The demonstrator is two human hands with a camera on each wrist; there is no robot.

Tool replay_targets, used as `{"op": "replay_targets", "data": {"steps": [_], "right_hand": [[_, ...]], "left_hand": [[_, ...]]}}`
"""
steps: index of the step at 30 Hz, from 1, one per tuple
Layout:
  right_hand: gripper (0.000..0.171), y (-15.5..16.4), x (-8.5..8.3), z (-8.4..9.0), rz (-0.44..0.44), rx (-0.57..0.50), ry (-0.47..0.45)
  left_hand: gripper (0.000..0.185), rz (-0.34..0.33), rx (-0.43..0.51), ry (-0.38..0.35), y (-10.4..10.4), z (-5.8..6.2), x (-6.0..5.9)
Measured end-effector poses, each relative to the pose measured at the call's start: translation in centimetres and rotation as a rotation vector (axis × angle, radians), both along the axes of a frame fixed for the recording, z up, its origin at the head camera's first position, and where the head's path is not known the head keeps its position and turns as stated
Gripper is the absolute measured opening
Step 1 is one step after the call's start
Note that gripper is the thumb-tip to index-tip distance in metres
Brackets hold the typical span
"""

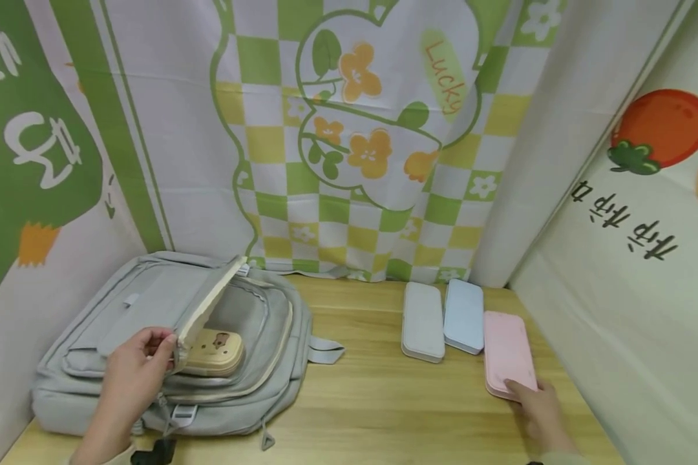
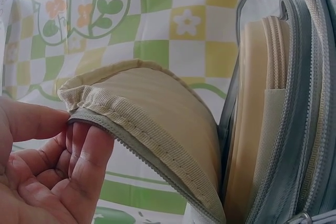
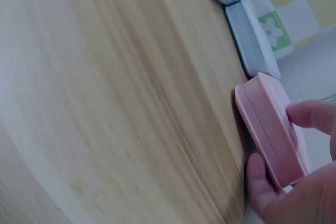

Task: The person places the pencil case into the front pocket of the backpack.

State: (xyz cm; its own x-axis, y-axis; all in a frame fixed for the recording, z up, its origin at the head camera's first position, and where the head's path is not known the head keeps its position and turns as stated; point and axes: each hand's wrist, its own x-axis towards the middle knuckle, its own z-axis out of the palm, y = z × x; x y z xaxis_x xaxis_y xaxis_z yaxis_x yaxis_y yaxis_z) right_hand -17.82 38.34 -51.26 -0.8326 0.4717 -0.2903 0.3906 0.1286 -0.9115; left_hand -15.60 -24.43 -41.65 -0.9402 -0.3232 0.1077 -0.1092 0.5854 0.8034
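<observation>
Fingers first: on our left hand (image 1: 130,374) the fingers (image 2: 86,153) and thumb are pinching the edge of the backpack flap (image 2: 152,124), holding it lifted so the beige lining faces the wrist camera. From the head view, the flap (image 1: 206,300) stands tilted up off the grey backpack (image 1: 169,342), which lies flat on the left side of the wooden table (image 1: 372,400).

In the opened compartment we can see a cream-yellow case (image 1: 212,352) with a little bear face on it, lying flat just beside our left fingertips.

Over on the right, our right hand (image 1: 538,403) is on the near end of the pink case (image 1: 506,352). The right wrist view shows it better: the thumb (image 3: 260,184) sits against one long side of the pink case (image 3: 270,129) and a finger (image 3: 310,115) curls over the other side, so it's a light grip round the end. The case looks to be flat on the table, as far as we can tell.

Next to the pink one, further left, are a blue case (image 1: 464,316) and a grey-white case (image 1: 422,321), side by side and touching or nearly so. Behind everything hangs a green and yellow checked cloth (image 1: 360,129) with flowers and "Lucky" on it.
</observation>
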Motion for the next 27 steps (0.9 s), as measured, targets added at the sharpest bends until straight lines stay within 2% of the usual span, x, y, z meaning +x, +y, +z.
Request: {"op": "replay_targets", "data": {"steps": [6,10,12,15,17,19,23,27], "right_hand": [[0.078,0.5,0.5,0.3,-0.200,-0.356,0.044],[0.051,0.7,0.7,0.9,-0.374,-0.625,0.084],[0.046,0.8,0.8,1.1,-0.431,-0.736,0.104],[0.057,0.7,0.9,1.4,-0.457,-0.834,0.135],[0.064,0.7,0.9,1.5,-0.471,-0.861,0.145],[0.060,0.7,1.0,1.5,-0.498,-0.856,0.164],[0.032,0.8,1.2,1.4,-0.579,-0.738,0.168],[0.031,1.1,1.6,1.7,-0.654,-0.664,0.182]], "left_hand": [[0.027,-0.001,-0.014,0.009,0.1,0.1,0.1],[0.027,0.000,-0.017,0.013,0.1,0.1,0.3],[0.027,0.002,-0.016,0.011,0.1,0.0,0.3],[0.026,0.006,-0.015,0.004,0.0,-0.1,0.4],[0.026,0.007,-0.020,0.005,0.0,-0.2,0.4],[0.026,0.004,-0.021,0.009,0.0,-0.2,0.4],[0.024,-0.002,-0.026,0.017,0.2,-0.3,0.3],[0.024,-0.001,-0.031,0.002,0.4,-0.2,0.2]]}}
